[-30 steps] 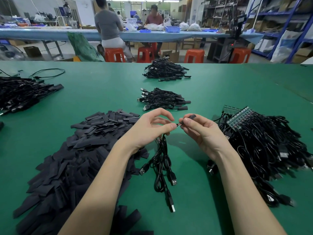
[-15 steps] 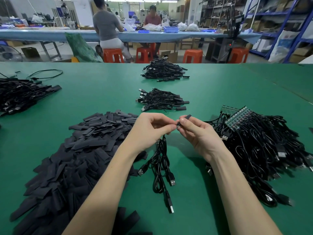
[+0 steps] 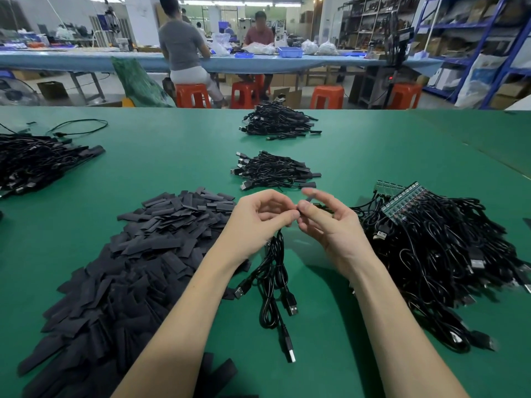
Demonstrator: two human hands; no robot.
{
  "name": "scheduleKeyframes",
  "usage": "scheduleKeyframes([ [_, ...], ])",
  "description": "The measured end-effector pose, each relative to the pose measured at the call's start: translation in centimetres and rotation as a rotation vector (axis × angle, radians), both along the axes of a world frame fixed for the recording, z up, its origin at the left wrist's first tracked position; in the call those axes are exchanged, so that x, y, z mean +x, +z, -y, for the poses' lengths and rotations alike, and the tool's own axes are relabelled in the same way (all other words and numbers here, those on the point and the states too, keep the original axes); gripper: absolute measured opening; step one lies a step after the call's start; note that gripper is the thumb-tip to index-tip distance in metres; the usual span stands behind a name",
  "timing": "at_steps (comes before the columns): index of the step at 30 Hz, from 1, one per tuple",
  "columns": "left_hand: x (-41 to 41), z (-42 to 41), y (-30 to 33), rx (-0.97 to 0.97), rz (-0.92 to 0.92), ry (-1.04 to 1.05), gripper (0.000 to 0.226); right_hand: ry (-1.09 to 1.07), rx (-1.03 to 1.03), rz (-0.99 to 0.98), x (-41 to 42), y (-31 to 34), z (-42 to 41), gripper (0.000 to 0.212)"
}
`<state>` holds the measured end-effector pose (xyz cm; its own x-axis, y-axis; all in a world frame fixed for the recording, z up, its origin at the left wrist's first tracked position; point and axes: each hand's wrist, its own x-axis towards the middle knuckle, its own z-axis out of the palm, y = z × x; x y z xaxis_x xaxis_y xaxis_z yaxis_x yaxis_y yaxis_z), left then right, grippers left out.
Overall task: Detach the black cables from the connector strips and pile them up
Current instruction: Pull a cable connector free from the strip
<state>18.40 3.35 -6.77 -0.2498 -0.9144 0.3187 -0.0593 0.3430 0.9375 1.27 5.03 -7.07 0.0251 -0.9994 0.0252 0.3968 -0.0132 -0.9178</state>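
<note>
My left hand (image 3: 260,218) pinches the top ends of a few black USB cables (image 3: 275,278) that hang down onto the green table. My right hand (image 3: 327,222) meets it fingertip to fingertip and pinches a small dark piece at a cable end; its other fingers are spread and blurred. To the right lies a big tangle of black cables (image 3: 439,259) with green connector strips (image 3: 402,202) on top. Two piles of loose cables lie ahead, one close (image 3: 274,170) and one farther away (image 3: 277,123).
A wide heap of flat black sleeves (image 3: 138,259) covers the table to my left. Another black cable heap (image 3: 34,162) lies at the far left. Beyond the table edge are orange stools (image 3: 326,96), a blue workbench and seated people.
My right hand's fingers have opened out from a tight pinch and its thumb has slid up against my left fingertips. The hanging cables have stayed in place.
</note>
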Motion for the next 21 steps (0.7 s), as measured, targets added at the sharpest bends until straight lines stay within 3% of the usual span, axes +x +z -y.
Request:
scheduleKeyframes([
  [2,0.0,0.0,-0.1,0.038,-0.011,-0.013,0.016,-0.052,-0.050,-0.041,0.1,-0.1,0.1,0.041],
  [6,-0.1,0.1,-0.2,0.062,-0.018,0.015,0.015,-0.097,-0.070,-0.024,0.4,-0.2,0.1,0.035],
  [12,-1.0,-0.1,-0.4,0.085,-0.059,0.069,0.013,-0.140,-0.066,0.007,0.4,-0.4,0.2,0.047],
  [21,-0.8,0.1,-0.6,0.067,-0.051,0.125,0.012,-0.159,-0.036,0.012,0.9,-0.9,0.4,0.038],
])
